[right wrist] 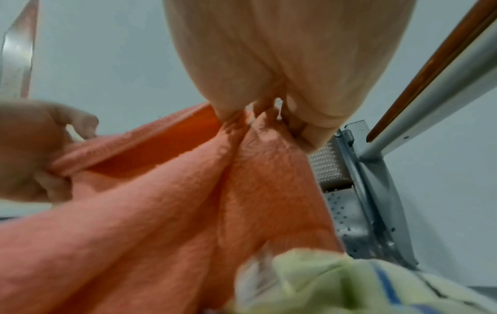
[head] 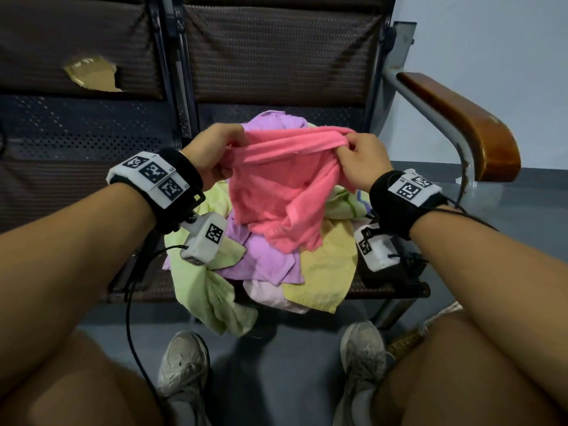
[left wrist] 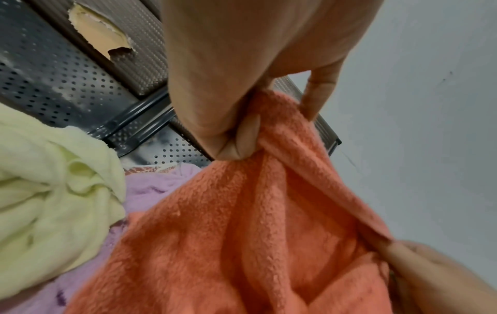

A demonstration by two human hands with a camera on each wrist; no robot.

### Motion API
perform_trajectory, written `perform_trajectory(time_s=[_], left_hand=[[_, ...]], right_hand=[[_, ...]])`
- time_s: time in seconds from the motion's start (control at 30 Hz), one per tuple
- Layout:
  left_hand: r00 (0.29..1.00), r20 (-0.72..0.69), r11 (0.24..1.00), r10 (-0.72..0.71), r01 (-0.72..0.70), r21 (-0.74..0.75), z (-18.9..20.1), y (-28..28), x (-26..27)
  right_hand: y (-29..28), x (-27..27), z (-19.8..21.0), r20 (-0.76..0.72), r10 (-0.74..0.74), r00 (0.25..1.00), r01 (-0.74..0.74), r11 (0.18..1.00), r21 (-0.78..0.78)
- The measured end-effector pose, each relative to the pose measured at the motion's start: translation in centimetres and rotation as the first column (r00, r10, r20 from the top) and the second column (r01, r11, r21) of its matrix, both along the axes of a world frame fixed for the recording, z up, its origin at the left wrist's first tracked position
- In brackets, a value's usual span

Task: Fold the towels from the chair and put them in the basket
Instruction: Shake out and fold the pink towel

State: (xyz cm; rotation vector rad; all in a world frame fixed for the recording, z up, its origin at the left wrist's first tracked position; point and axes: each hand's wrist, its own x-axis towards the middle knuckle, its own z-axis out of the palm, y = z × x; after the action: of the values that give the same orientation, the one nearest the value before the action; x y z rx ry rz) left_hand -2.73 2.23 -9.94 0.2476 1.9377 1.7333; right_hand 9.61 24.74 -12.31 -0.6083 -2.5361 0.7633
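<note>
A pink towel hangs crumpled above the pile on the chair seat. My left hand pinches its top edge at the left, and my right hand pinches the same edge at the right. The edge is stretched between them. In the left wrist view the pink towel is gripped by the left hand. In the right wrist view the right hand bunches the towel. Under it lie lilac, yellow and pale green towels.
The chair has a dark woven back and a wooden armrest on the right. A second seat with a torn back stands to the left. My knees and shoes are below, on a grey floor. No basket is in view.
</note>
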Motion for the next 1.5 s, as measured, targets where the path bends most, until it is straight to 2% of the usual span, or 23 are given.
perform_trajectory(time_s=[0.07,0.13,0.2,0.27,0.33,0.43,0.53,0.6,0.67,0.77,0.83,0.97,1.03,1.1,1.17,1.23,1.3,1.4,1.47,1.5], left_hand=[[0.997,0.065,0.997,-0.040,0.036,0.066,0.2,-0.3,-0.3],[0.999,0.049,0.997,0.002,-0.006,0.081,0.0,-0.7,-1.1],[0.997,-0.032,0.996,0.066,-0.064,0.062,-0.9,-1.0,-2.0],[0.978,-0.152,0.990,0.140,-0.138,0.021,-1.7,-1.2,-2.4],[0.935,-0.255,0.966,0.245,-0.258,-0.019,-2.4,-1.4,-3.0],[0.862,-0.359,0.907,0.357,-0.412,-0.087,-2.8,-1.9,-3.8],[0.835,-0.379,0.868,0.398,-0.477,-0.139,-3.2,-2.2,-4.5],[0.836,-0.337,0.855,0.432,-0.499,-0.140,-3.2,-2.3,-4.9],[0.844,-0.242,0.859,0.479,-0.507,-0.071,-2.9,-2.3,-5.2],[0.858,-0.126,0.867,0.498,-0.494,0.063,-2.8,-2.4,-4.9],[0.875,-0.114,0.881,0.471,-0.462,0.098,-2.6,-2.2,-4.3],[0.882,-0.109,0.885,0.458,-0.441,0.150,-2.3,-2.4,-4.2],[0.879,-0.108,0.882,0.465,-0.448,0.146,-2.5,-2.8,-4.3],[0.871,-0.088,0.872,0.483,-0.470,0.140,-2.8,-3.1,-4.5],[0.865,-0.049,0.859,0.500,-0.487,0.158,-2.9,-3.2,-4.5],[0.876,-0.020,0.867,0.482,-0.474,0.152,-2.7,-3.4,-4.4],[0.906,-0.022,0.900,0.423,-0.418,0.126,-2.3,-3.7,-4.3],[0.944,-0.079,0.944,0.322,-0.313,0.109,-1.3,-3.8,-3.8],[0.945,-0.171,0.960,0.280,-0.271,0.070,-0.4,-3.7,-3.7],[0.938,-0.232,0.966,0.257,-0.254,0.044,0.0,-3.7,-3.7]], right_hand=[[0.6,0.5,-0.2,0.070,-0.007,0.998,0.003,0.998,0.062],[1.1,1.2,-0.3,0.265,0.042,0.963,-0.080,0.988,0.132],[1.4,1.8,-0.2,0.473,0.106,0.875,-0.198,0.969,0.150],[1.5,2.0,0.2,0.566,0.128,0.815,-0.261,0.952,0.160],[1.7,2.1,0.8,0.546,0.158,0.823,-0.268,0.955,0.129],[1.9,1.9,1.4,0.414,0.193,0.890,-0.257,0.961,0.105],[1.9,1.9,1.6,0.173,0.212,0.962,-0.242,0.955,0.171],[1.8,1.9,1.7,0.128,0.263,0.956,-0.283,0.942,0.182],[1.6,2.1,1.7,0.271,0.288,0.918,-0.346,0.918,0.196],[1.1,2.6,1.1,0.528,0.265,0.807,-0.413,0.892,0.183],[1.1,2.8,0.9,0.589,0.249,0.768,-0.412,0.897,0.159],[1.8,2.8,0.7,0.616,0.242,0.750,-0.355,0.933,0.065],[2.1,3.0,0.4,0.559,0.221,0.799,-0.320,0.944,0.084],[2.7,3.3,0.2,0.379,0.154,0.912,-0.231,0.959,0.166],[3.4,3.8,0.3,0.201,0.112,0.973,-0.157,0.962,0.224],[3.6,4.2,0.4,0.130,0.120,0.984,-0.146,0.967,0.207],[3.4,4.3,0.3,0.101,0.139,0.985,-0.148,0.985,0.088],[3.2,4.0,0.9,-0.048,0.113,0.992,-0.117,0.987,-0.109],[3.2,3.7,2.3,-0.119,0.078,0.990,-0.092,0.989,-0.112],[3.3,3.6,3.2,-0.104,0.071,0.992,-0.079,0.994,-0.074]])
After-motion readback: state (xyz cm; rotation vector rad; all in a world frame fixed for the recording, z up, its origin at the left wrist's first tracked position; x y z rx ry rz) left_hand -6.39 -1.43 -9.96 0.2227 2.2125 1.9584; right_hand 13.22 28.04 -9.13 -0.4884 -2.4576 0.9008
